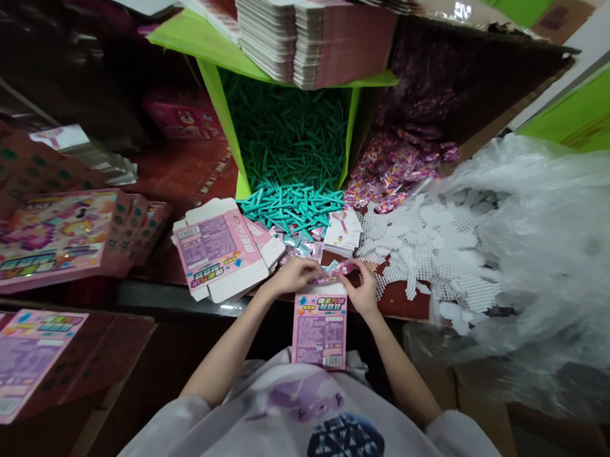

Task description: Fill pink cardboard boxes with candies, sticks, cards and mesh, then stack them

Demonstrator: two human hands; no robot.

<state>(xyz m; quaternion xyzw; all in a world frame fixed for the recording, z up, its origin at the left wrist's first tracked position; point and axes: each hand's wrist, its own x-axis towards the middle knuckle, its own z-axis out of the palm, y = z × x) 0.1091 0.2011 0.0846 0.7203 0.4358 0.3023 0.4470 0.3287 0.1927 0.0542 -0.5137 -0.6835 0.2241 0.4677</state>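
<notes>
A small clear bag of colourful beads point(333, 273) is stretched between my two hands at the table's front edge. My left hand point(300, 275) pinches its left end, and my right hand point(361, 290) grips the right end with thumb and fingers. Just below the bag, a pink and purple printed box point(320, 330) leans against my body with its top flap open. Behind my hands lie several small pink and teal packets point(302, 245), partly hidden. A stack of white printed cards point(343, 231) sits just beyond my right hand.
Teal sticks point(290, 205) spill from a green bin. Flat pink boxes point(221, 252) lie to the left, near filled boxes point(54, 236). White mesh pieces point(424, 243) and a large plastic bag point(548, 264) are on the right. Bead bags point(387, 168) fill a carton behind.
</notes>
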